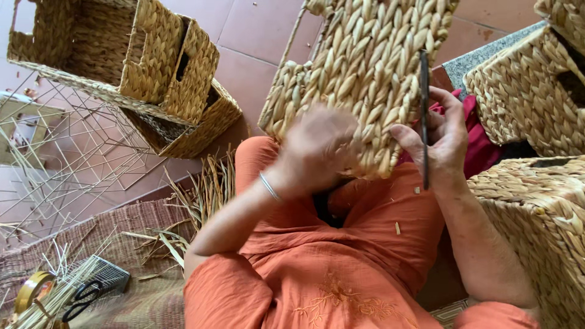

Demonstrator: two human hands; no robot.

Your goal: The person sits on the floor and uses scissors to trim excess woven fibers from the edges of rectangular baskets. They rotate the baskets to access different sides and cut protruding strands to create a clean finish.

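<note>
1. Baskets everywhere: you have one woven basket (pixel 365 67) in work on your lap, two finished ones stacked far left (pixel 140 61), a third tucked under that pair (pixel 195 131), and three more crowding the right edge (pixel 530 91).
2. All of them are thick braided straw, pale gold, boxy in shape, with cut-out handle slots showing on the far-left stack and on the right.
3. Your basket sits tilted against your knees, centre of the scene, its plaited wall facing you.
4. Your left hand (pixel 317 149) is blurred mid-motion, wrist bent, pressed on the basket's lower edge; fingers look curled onto the weave, though the blur hides just how tightly.
5. One thin silver bangle (pixel 269 186) rides that wrist.
6. Your right hand (pixel 442 137) is palm-up beside the basket, fingers closed around one dark, slim metal tool (pixel 424 116) held upright against the weave.
7. Orange cloth (pixel 341 262) covers your lap, with a few straw flecks on it.
8. Loose straw strands (pixel 201 195) lie just left of your knee on a woven mat (pixel 122 225).
9. Near left: one pair of black-handled scissors (pixel 82 298), one roll of tape (pixel 31 289), and a small wire cage (pixel 106 274).
10. Bare wire frames (pixel 67 158) sprawl on the red tiled floor (pixel 256 36) far left.
</note>
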